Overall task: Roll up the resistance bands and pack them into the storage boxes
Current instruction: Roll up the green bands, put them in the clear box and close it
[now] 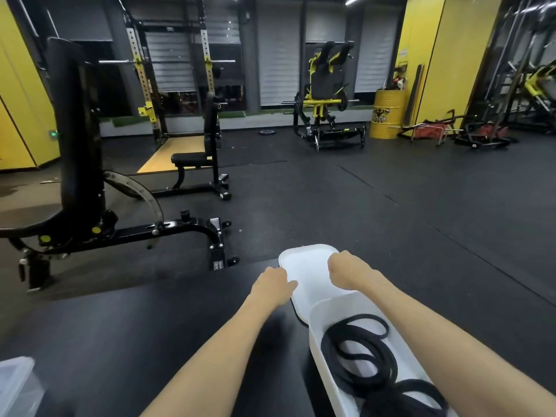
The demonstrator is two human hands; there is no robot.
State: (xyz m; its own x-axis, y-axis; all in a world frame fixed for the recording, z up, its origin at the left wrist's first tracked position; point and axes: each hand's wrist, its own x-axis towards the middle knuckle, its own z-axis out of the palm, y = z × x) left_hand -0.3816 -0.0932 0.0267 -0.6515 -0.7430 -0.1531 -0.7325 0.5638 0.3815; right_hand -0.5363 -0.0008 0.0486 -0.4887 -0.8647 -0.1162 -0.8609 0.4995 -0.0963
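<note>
Resistance bands [358, 353]: black, coiled in loose loops, already inside the white storage box [316, 335] at the near right of the black platform [150, 326]. Looks like rolling and packing are done for this box; closing is left. The lid [310, 263] sits just past the box's far end, its near end hidden behind the box rim. Left hand [275, 282] pinches the lid's left edge, thumb on top. Right hand [343, 269] has its fingers curled over the right edge. Can't tell if the lid is lifted or resting on the platform. A second box [15, 383] is at the near left corner, mostly cut off, contents not readable. No loose bands visible on the platform, so I'd guess we're near the end, but the second box's status is unknown.
</note>
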